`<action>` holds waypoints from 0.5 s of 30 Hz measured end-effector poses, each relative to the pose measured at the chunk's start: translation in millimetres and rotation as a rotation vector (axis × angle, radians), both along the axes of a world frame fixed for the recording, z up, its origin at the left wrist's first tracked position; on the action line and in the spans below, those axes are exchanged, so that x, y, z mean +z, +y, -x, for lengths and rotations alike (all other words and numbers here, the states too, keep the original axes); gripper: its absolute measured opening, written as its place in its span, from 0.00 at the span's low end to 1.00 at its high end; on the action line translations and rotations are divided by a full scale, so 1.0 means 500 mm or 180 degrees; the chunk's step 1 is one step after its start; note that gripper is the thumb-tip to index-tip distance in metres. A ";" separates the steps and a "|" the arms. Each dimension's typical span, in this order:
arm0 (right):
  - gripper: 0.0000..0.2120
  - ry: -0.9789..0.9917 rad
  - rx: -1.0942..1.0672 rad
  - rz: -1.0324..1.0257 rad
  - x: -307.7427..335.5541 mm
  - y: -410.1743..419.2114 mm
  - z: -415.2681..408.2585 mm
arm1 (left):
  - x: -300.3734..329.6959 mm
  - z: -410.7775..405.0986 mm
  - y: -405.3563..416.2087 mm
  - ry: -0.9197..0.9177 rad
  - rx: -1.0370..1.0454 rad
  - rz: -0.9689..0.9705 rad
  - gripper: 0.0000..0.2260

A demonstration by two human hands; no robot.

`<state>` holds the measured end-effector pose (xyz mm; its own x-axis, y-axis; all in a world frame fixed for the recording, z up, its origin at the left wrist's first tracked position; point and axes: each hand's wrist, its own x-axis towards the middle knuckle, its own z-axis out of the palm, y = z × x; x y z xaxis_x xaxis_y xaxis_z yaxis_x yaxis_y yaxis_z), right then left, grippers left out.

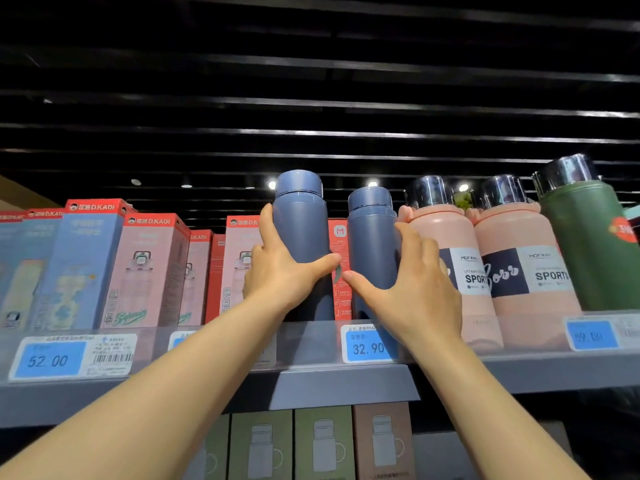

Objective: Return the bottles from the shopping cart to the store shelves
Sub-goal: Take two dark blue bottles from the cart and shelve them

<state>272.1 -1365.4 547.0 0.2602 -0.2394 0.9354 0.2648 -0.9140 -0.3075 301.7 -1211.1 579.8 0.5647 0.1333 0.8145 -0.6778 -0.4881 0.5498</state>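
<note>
okay, i'm up at the top shelf (pixel 346 382) now, both arms reaching. left hand (pixel 280 268) is wrapped round the taller blue bottle (pixel 301 220), thumb across the front, fingers curled behind it. right hand (pixel 412 282) grips the second blue bottle (pixel 370 244) just right of the first, fingers round its right side, thumb low on the front. both bottles look upright with their bases down at the shelf, though the clear front lip hides whether they're fully seated.

i'd call this the placing step, nearly done for this pair. next move, as i read it: settle both flat, nudge them back towards the red box (pixel 341 237) behind them, then let go without tipping either.

it's tight. right of the second blue bottle, pink sports bottles (pixel 446 244) stand touching my fingers, then a green flask (pixel 588 244). left of the first bottle, boxed bottles (pixel 145 268). below the pair, the 32.90 price tag (pixel 367 344). overhead, dark ceiling slats and spotlights.
</note>
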 end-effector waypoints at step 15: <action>0.34 -0.0520 0.0547 -0.0155 -0.005 -0.019 -0.008 | 0.008 0.026 0.054 0.0783 -0.1122 -0.0245 0.51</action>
